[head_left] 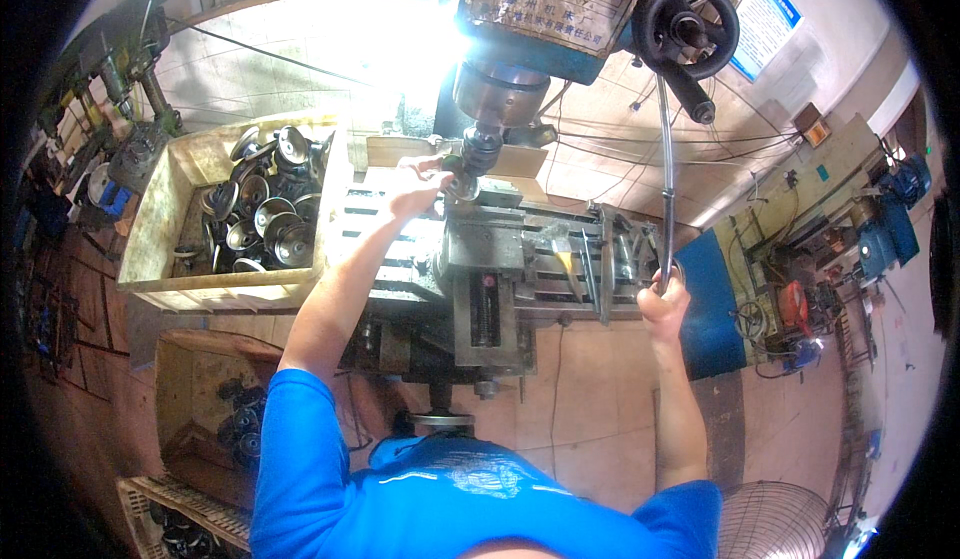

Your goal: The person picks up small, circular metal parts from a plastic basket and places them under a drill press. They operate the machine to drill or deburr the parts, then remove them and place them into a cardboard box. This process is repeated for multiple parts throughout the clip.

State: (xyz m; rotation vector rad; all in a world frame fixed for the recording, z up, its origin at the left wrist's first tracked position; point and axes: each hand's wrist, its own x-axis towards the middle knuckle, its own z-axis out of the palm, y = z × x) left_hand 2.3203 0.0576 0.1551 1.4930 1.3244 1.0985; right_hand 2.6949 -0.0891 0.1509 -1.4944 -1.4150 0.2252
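My left hand (pixel 415 189) reaches in to the machine spindle (pixel 500 94), its fingers closed around a small round metal part (pixel 462 181) just under the tool holder (pixel 482 147). The exact contact between part and tool is too small to tell. Below it sits a machine vise (pixel 485 239) on the slotted table (pixel 375 249). Over on the right, my right hand (pixel 664 304) is wrapped round the lower end of a long metal lever (pixel 668 199), which hangs from beside the black handwheel (pixel 687 27) on the machine head.
A yellowed plastic crate (pixel 150 249) of round metal parts (pixel 270 214) stands left of the table. On the table's right lie a brush (pixel 563 256) and several hand tools. More crates stand at lower left. A wire fan guard (pixel 770 519) is at lower right.
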